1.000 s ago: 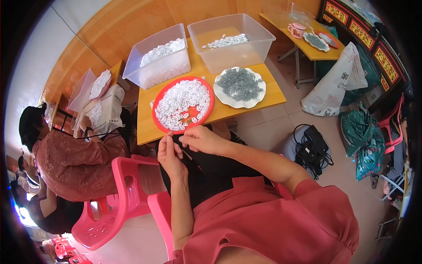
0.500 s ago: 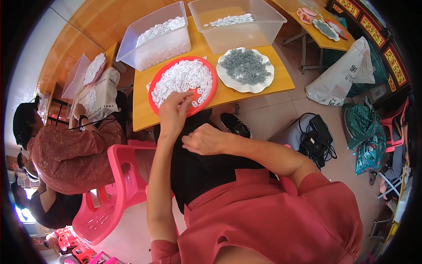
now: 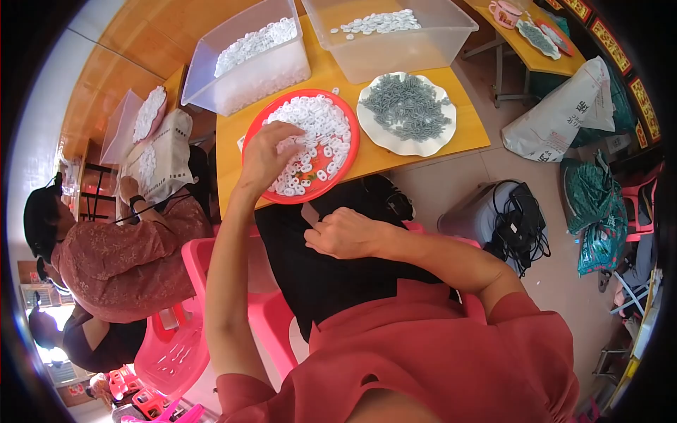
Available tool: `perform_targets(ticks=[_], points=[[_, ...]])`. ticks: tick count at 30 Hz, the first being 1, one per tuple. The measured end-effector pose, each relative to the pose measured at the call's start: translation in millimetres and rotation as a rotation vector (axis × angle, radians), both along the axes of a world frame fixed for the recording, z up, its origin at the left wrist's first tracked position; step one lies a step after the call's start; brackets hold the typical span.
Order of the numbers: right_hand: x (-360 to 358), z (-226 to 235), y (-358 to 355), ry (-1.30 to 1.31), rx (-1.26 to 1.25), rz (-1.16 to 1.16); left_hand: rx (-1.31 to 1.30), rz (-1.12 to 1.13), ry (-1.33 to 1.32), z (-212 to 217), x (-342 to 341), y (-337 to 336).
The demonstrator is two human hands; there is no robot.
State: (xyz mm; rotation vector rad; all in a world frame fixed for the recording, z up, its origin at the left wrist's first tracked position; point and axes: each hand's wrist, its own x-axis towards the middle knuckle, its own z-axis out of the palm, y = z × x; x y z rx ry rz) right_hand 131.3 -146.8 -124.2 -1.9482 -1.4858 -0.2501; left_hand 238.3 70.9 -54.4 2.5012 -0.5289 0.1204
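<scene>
My left hand (image 3: 270, 151) reaches over the left part of a red round plate (image 3: 355, 148), its fingers bent and apart near a heap of small white oval pieces with two holes (image 3: 317, 116). Patches of the plate's patterned bottom show among the pieces nearest me. My right hand (image 3: 343, 233) is closed above my dark-clad lap, just in front of the table; anything inside its curled fingers is hidden. Right of the red plate stands a white wavy-edged plate (image 3: 423, 150) heaped with small grey slender pieces (image 3: 405, 106).
Two clear plastic tubs (image 3: 285, 77) with white pieces stand at the back of the yellow table (image 3: 469, 127). On the left, a person in a patterned reddish top (image 3: 127, 257) sits near a pink chair (image 3: 173, 356). A grey bin (image 3: 479, 211) with black cables is at the right.
My left hand has shifted left across the red plate, and its fingers have spread from a pinch. More of the plate's bottom shows. My right hand stays closed; the view has shifted slightly.
</scene>
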Motion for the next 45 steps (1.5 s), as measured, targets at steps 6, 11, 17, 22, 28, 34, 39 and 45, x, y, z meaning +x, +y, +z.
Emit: perform_targets(ticks=[6, 11, 17, 22, 28, 34, 39, 45], points=[[11, -6, 9, -0.085, -0.029, -0.008, 0.201, -0.186, -0.063, -16, 13, 31], [23, -12, 8, -0.096, -0.059, -0.037, 0.047, -0.084, 0.079, -7, 24, 45], [28, -6, 10, -0.094, -0.068, -0.025, 0.092, -0.058, 0.082, -24, 15, 43], [25, -11, 13, -0.101, -0.032, -0.021, 0.007, 0.110, -0.046, -27, 10, 39], [13, -12, 12, -0.107, -0.058, -0.031, 0.057, -0.040, 0.179, -9, -44, 24], [30, -3, 6, -0.126, 0.008, -0.085, 0.133, -0.066, -0.173, -27, -88, 14], [86, 50, -43, 0.090, 0.148, -0.590, 0.158, 0.000, -0.233, -37, -113, 1], [179, 38, -166, 0.384, -0.062, -0.913, 0.084, 0.035, -0.252, -41, -125, -26]])
